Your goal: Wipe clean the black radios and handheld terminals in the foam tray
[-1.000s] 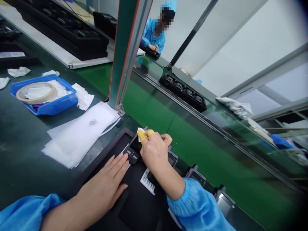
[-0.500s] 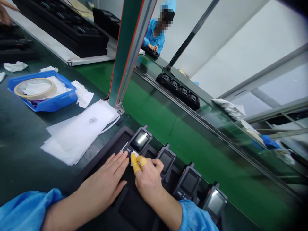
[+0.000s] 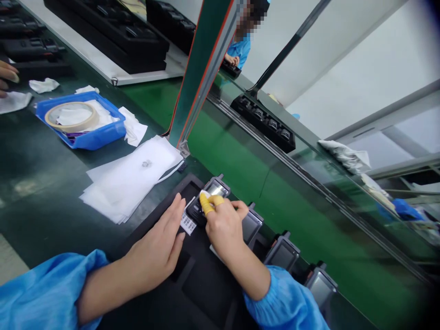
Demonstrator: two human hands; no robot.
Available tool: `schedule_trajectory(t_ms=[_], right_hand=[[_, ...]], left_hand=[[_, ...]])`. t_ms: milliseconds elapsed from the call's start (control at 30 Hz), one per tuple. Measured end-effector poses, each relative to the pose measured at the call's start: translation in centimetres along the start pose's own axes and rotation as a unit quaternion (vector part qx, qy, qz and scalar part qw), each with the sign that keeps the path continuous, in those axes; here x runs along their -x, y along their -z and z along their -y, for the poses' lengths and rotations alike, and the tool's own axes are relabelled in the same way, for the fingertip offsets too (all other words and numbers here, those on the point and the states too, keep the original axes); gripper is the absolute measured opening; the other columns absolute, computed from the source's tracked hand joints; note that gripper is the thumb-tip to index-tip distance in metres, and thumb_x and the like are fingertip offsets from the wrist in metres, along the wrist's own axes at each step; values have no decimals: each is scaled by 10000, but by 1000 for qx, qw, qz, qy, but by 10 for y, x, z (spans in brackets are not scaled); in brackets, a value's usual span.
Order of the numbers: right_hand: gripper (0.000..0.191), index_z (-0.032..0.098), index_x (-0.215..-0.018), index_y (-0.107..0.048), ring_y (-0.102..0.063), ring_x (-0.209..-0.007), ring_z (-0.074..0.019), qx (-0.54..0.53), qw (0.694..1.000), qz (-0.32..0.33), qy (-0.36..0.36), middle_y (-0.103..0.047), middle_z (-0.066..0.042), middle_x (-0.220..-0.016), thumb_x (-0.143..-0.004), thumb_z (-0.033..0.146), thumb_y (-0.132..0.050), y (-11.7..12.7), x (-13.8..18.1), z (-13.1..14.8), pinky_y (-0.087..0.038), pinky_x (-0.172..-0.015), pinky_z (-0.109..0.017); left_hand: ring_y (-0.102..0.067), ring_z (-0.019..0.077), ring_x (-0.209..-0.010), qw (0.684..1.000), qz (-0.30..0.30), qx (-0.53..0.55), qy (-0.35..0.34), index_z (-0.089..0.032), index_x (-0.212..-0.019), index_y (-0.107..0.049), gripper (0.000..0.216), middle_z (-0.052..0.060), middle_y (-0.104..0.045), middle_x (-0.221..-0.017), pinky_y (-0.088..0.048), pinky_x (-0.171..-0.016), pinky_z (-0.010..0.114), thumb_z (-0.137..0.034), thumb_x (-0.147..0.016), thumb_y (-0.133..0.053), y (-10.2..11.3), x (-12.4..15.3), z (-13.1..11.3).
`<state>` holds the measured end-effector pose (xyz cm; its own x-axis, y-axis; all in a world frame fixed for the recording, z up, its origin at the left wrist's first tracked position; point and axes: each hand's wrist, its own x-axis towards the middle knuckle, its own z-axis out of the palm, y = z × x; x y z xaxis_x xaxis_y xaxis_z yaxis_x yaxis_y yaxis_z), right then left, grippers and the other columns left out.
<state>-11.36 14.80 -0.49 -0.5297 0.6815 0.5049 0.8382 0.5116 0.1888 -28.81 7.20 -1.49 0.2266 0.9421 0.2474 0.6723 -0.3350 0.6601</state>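
Note:
A black foam tray point(image 3: 161, 208) lies before me with several dark handheld devices standing in its slots. My right hand point(image 3: 225, 224), with yellow finger cots on two fingers, pinches a small white wipe point(image 3: 204, 194) against the screen of the leftmost device point(image 3: 206, 204). My left hand point(image 3: 161, 250) rests flat on the tray just left of that device, fingers straight and together, touching its lower edge near a white barcode label point(image 3: 187, 223). More devices point(image 3: 282, 251) stand in a row to the right.
A stack of white sheets point(image 3: 132, 178) lies left of the tray. A blue bin point(image 3: 80, 120) holds a tape roll. A metal post point(image 3: 201, 78) rises behind. Another person's hand point(image 3: 7, 78) shows at far left; a co-worker in blue point(image 3: 239, 50) sits far back.
My right hand has slid the wipe down the device's screen and back up to its top. The view has shifted right. My left hand stays beside the device.

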Motion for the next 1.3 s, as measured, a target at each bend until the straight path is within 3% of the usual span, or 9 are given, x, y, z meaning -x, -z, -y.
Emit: schedule_trajectory(t_ms=[233,400,500,700,800,967,1100,1233,1300], right_hand=[[215,192,-840,-666,-454,-737,-138,-72,990,-1,117,-607,-10,-808,-860,117,-466,15,24,31,-254,-780,-368],[303,188,-1002,-652,-483,-777,-132,-40,996,-75,27,-637,-30,-918,-859,65,-414,8,14,-8,-233,-774,-366],[356,202,-960,-668,-495,-784,-138,-14,998,-57,-7,-637,-30,-911,-807,9,-411,2,11,-31,-221,-784,-376],[317,183,-1058,-638,-497,-791,-135,-57,998,1,38,-636,-21,-921,-818,57,-476,9,40,5,-244,-822,-381],[217,196,-923,-663,-493,-758,-118,-91,994,23,55,-633,4,-868,-819,76,-514,21,50,25,-256,-819,-362],[319,210,-917,-659,-503,-760,-130,-98,993,-50,-35,-635,-12,-882,-764,27,-448,65,65,3,-266,-785,-354],[274,235,-740,-667,-508,-743,-167,20,990,-71,-118,-654,-29,-844,-731,79,-441,110,125,-50,-299,-770,-367],[254,233,-501,-591,-501,-607,-160,164,969,-27,-184,-613,-37,-666,-700,162,-451,141,225,-92,-340,-688,-350],[277,227,-471,-582,-523,-596,-165,220,947,-15,-235,-634,-60,-704,-708,202,-441,152,274,-98,-358,-649,-349]], left_hand=[[-299,243,-1366,1000,-6,-5,-6,-227,-1484,57,669,118,-201,-1532,-358,-1076,413,-153,-930,-311,-3,1,2],[-336,242,-1348,1000,4,-10,3,-206,-1484,53,652,140,-258,-1509,-366,-1069,429,-166,-938,-301,0,0,2],[-339,243,-1347,1000,7,-11,7,-198,-1486,33,639,141,-264,-1506,-360,-1074,427,-180,-942,-302,1,-1,1],[-322,244,-1355,1000,16,-6,3,-163,-1487,-21,622,148,-255,-1509,-329,-1094,419,-184,-940,-316,1,-4,4],[-332,247,-1350,1000,16,-13,1,-142,-1483,-29,619,163,-272,-1499,-337,-1088,422,-181,-937,-317,2,-5,6],[-363,251,-1332,999,10,-40,13,-103,-1476,-84,590,179,-332,-1467,-346,-1081,426,-240,-946,-306,7,-7,5],[-412,265,-1302,997,11,-71,19,-76,-1454,-179,559,182,-376,-1441,-372,-1061,442,-299,-952,-281,9,-7,3],[-443,267,-1280,995,-27,-91,-30,-89,-1412,-284,534,163,-422,-1415,-386,-1054,424,-334,-938,-313,10,-9,4],[-452,277,-1272,992,-56,-100,-57,-107,-1387,-326,525,157,-433,-1408,-388,-1051,428,-360,-928,-340,11,-11,3]])
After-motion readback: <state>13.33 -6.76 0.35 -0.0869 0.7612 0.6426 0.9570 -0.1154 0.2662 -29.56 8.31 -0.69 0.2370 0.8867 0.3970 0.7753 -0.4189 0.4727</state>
